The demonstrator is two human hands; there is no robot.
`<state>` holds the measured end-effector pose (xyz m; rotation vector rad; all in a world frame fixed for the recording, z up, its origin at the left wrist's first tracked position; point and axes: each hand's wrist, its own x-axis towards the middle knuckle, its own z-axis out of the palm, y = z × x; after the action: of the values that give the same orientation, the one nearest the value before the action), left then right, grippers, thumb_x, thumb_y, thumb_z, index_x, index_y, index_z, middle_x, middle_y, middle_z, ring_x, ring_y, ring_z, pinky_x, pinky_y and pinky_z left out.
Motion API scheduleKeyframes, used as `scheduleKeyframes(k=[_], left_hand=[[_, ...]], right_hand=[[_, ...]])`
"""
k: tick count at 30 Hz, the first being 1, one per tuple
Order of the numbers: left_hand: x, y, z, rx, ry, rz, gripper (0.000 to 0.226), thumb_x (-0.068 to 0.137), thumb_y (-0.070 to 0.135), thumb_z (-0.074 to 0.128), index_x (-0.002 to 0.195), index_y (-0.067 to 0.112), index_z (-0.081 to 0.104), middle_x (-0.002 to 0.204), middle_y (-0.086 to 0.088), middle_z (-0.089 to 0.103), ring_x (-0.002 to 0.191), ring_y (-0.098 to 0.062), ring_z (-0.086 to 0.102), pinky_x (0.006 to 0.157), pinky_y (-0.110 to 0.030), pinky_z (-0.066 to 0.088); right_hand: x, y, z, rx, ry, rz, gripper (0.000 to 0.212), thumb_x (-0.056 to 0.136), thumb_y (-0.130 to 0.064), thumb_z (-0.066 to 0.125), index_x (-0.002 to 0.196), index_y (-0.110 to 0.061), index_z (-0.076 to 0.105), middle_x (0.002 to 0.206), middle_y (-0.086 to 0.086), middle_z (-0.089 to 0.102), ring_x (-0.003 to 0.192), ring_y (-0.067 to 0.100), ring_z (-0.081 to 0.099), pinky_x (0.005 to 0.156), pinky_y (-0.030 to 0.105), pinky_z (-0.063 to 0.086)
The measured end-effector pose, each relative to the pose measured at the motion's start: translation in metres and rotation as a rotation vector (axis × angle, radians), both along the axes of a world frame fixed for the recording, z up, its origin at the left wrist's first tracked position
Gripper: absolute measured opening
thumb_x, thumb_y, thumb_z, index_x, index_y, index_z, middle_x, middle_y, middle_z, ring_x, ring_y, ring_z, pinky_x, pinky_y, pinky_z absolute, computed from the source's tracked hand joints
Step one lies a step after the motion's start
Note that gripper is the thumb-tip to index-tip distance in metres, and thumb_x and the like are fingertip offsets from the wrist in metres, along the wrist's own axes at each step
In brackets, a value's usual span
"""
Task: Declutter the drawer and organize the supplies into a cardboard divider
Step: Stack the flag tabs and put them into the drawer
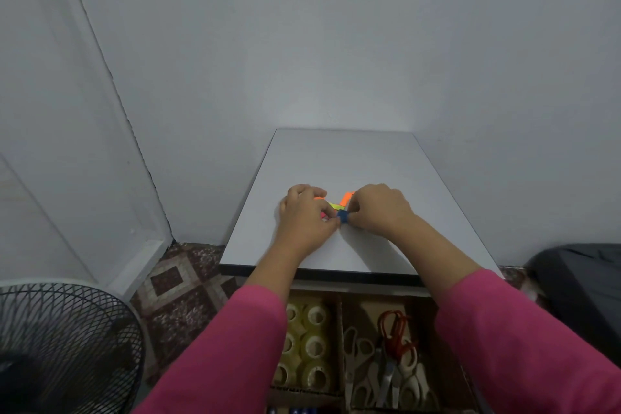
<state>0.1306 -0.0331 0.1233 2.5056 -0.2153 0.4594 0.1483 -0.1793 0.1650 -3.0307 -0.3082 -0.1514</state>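
While both hands, left (304, 215) and right (378, 208), pinch small coloured sticky tabs (342, 210) on the tabletop (336, 161), gathering seems underway. Next, probably, they go into a free divider (339, 312) compartment.

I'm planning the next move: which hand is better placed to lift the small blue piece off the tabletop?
Probably the right hand: its fingers pinch the blue piece, while the left hand also covers the coloured pieces beside it.
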Motion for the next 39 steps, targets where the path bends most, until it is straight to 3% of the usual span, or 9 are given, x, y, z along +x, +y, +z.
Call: scheduleKeyframes(k=[8, 15, 18, 23, 25, 28, 32, 36, 39], left_hand=[[-0.004, -0.003, 0.003, 0.153, -0.093, 0.004, 0.026, 0.096, 0.028, 0.052, 0.101, 0.014, 0.073, 0.132, 0.007, 0.051, 0.131, -0.015, 0.029, 0.104, -0.031, 0.025], [-0.007, -0.005, 0.006, 0.250, -0.173, 0.024, 0.027, 0.101, 0.020, 0.044, 0.118, 0.009, 0.061, 0.129, -0.004, 0.053, 0.126, -0.022, 0.036, 0.101, -0.032, 0.032], [-0.009, -0.007, 0.006, 0.247, -0.196, 0.027, 0.024, 0.101, 0.020, 0.043, 0.116, 0.010, 0.059, 0.122, -0.005, 0.055, 0.120, -0.022, 0.039, 0.096, -0.030, 0.034], [-0.021, -0.013, 0.007, 0.283, -0.271, -0.015, 0.018, 0.096, 0.016, 0.051, 0.104, 0.006, 0.063, 0.108, -0.010, 0.061, 0.108, -0.028, 0.048, 0.088, -0.033, 0.039], [-0.038, -0.018, 0.006, 0.195, -0.371, -0.032, 0.020, 0.095, 0.014, 0.048, 0.094, 0.003, 0.065, 0.096, -0.012, 0.063, 0.099, -0.028, 0.052, 0.085, -0.039, 0.047], [-0.079, -0.031, -0.005, -0.024, -0.447, -0.110, 0.025, 0.094, 0.017, 0.043, 0.087, 0.005, 0.063, 0.089, -0.009, 0.061, 0.094, -0.020, 0.045, 0.084, -0.033, 0.040], [-0.132, -0.045, -0.030, -0.187, -0.288, -0.192, 0.022, 0.095, 0.023, 0.041, 0.089, 0.012, 0.059, 0.094, 0.001, 0.057, 0.097, -0.015, 0.045, 0.084, -0.023, 0.037], [-0.171, -0.055, -0.058, -0.277, -0.135, -0.219, 0.013, 0.096, 0.018, 0.049, 0.086, 0.019, 0.058, 0.092, 0.009, 0.054, 0.098, -0.009, 0.044, 0.083, -0.019, 0.035], [-0.189, -0.060, -0.076, -0.284, -0.066, -0.224, 0.015, 0.094, 0.020, 0.049, 0.085, 0.019, 0.061, 0.092, 0.009, 0.055, 0.098, -0.006, 0.042, 0.083, -0.016, 0.033]], right_hand=[[-0.005, -0.014, 0.008, 0.359, 0.067, -0.091, 0.022, 0.091, -0.028, 0.056, 0.086, -0.012, 0.070, 0.084, 0.009, 0.066, 0.084, 0.027, 0.063, 0.069, 0.033, 0.046], [-0.025, -0.027, 0.019, 0.619, 0.141, -0.081, 0.011, 0.087, -0.019, 0.066, 0.091, -0.013, 0.074, 0.089, 0.007, 0.068, 0.078, 0.017, 0.057, 0.063, 0.025, 0.042], [-0.040, -0.032, 0.019, 0.727, 0.151, -0.096, 0.010, 0.085, -0.018, 0.070, 0.089, -0.010, 0.074, 0.089, 0.009, 0.068, 0.086, 0.021, 0.059, 0.070, 0.029, 0.044], [-0.077, -0.042, 0.020, 0.855, 0.202, -0.147, 0.013, 0.085, -0.017, 0.070, 0.092, -0.006, 0.071, 0.087, 0.006, 0.064, 0.078, 0.013, 0.054, 0.059, 0.023, 0.039], [-0.096, -0.049, 0.019, 0.906, 0.214, -0.147, 0.013, 0.086, -0.018, 0.068, 0.093, -0.007, 0.071, 0.080, 0.000, 0.061, 0.072, 0.008, 0.051, 0.058, 0.020, 0.036], [-0.126, -0.062, 0.013, 0.930, 0.255, -0.156, 0.010, 0.087, -0.023, 0.067, 0.090, -0.013, 0.071, 0.082, 0.000, 0.063, 0.076, 0.010, 0.054, 0.059, 0.021, 0.036], [-0.163, -0.075, -0.008, 0.980, 0.332, -0.144, 0.009, 0.086, -0.021, 0.068, 0.080, -0.014, 0.072, 0.075, 0.000, 0.070, 0.070, 0.009, 0.062, 0.066, 0.021, 0.046], [-0.198, -0.086, -0.040, 0.926, 0.444, -0.153, 0.011, 0.086, -0.024, 0.067, 0.085, -0.015, 0.073, 0.084, 0.000, 0.074, 0.085, 0.015, 0.069, 0.082, 0.030, 0.054], [-0.219, -0.089, -0.061, 0.899, 0.515, -0.230, 0.012, 0.085, -0.022, 0.069, 0.086, -0.010, 0.073, 0.083, 0.005, 0.073, 0.078, 0.018, 0.068, 0.075, 0.033, 0.054]])
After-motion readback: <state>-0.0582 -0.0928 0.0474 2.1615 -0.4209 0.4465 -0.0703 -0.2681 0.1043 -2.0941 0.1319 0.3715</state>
